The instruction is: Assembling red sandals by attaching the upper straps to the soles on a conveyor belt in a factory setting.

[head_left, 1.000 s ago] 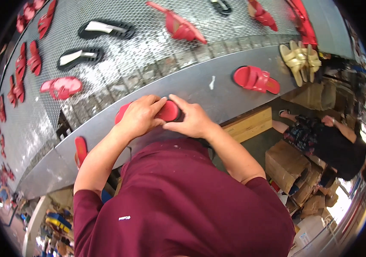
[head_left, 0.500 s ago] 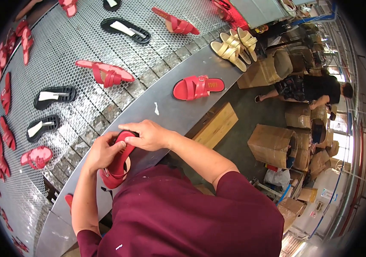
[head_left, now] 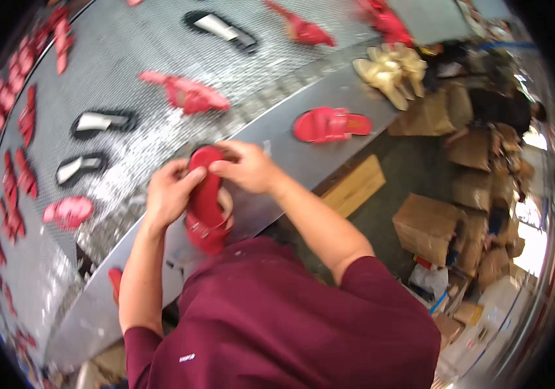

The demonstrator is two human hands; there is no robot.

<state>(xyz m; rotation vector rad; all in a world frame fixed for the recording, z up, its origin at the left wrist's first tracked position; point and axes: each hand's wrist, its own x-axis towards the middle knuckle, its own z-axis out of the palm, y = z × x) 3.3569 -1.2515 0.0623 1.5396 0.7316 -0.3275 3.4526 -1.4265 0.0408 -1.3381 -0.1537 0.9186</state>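
Both hands grip a red sandal (head_left: pixel 206 200) above the metal ledge, its heel end pointing away from me and its strapped toe end close to my shirt. My left hand (head_left: pixel 170 191) is closed on its left edge, thumb on the insole. My right hand (head_left: pixel 248 167) pinches the heel end from the right, thumb also on the insole. The fingers under the sole are hidden. To the right on the ledge lies another red sandal (head_left: pixel 332 124). Motion blurs the picture somewhat.
A perforated conveyor (head_left: pixel 141 136) at left carries red uppers (head_left: pixel 190 94) and black soles (head_left: pixel 103 122) with white strips. Gold sandals (head_left: pixel 394 71) sit at the far end of the metal ledge (head_left: pixel 290 155). Cardboard boxes (head_left: pixel 428 227) and a partly hidden person (head_left: pixel 501 107) are at right.
The view has shifted, so most things sit farther right. Both hands and the sandal have come up a little in the picture, and the sandal now stands straighter, with more insole showing.
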